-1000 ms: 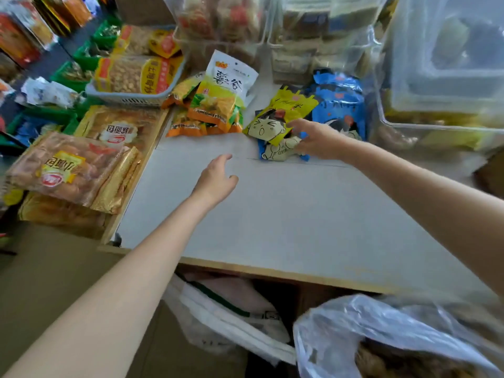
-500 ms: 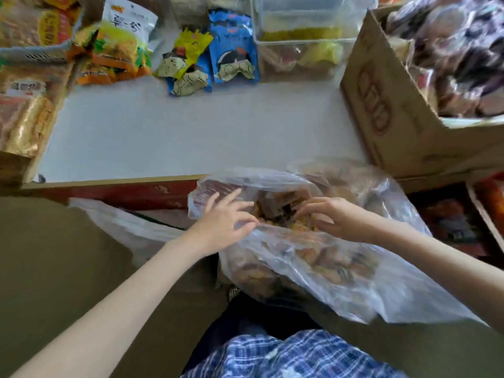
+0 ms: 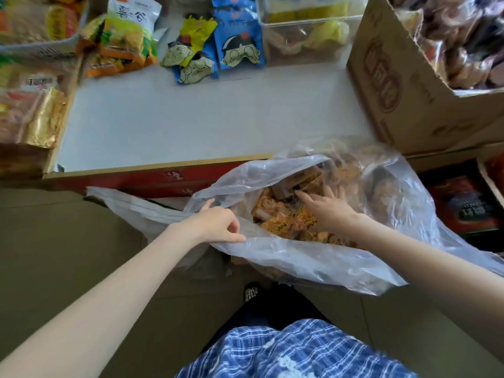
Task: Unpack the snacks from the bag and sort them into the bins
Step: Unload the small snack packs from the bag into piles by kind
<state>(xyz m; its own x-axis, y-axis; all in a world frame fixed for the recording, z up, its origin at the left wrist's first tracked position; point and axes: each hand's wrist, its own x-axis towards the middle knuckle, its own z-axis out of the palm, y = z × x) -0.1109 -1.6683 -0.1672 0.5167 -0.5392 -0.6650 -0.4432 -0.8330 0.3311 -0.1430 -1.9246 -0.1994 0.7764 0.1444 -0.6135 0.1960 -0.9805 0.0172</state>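
Observation:
A large clear plastic bag (image 3: 313, 266) stands open on the floor below the table edge, full of small orange and brown snack packets (image 3: 283, 222). My left hand (image 3: 215, 226) pinches the bag's near rim and holds the mouth open. Inside the bag, my right hand (image 3: 327, 207) lies on the packets with fingers spread; whether it holds one cannot be told. On the white table (image 3: 191, 121), yellow (image 3: 188, 42) and blue snack packs (image 3: 240, 45) lie at the back beside a clear bin (image 3: 308, 42).
A cardboard box (image 3: 403, 85) of wrapped snacks stands at the right on the table. Green-and-orange packs (image 3: 122, 42) and gold-wrapped packages (image 3: 30, 113) lie at the left. A white bag (image 3: 131, 208) lies under the table edge. A dark red box (image 3: 463, 203) sits at the right.
The view dropped from the table to the bag. My left hand took hold of the bag's rim and pulled it open; my right hand moved deeper among the packets.

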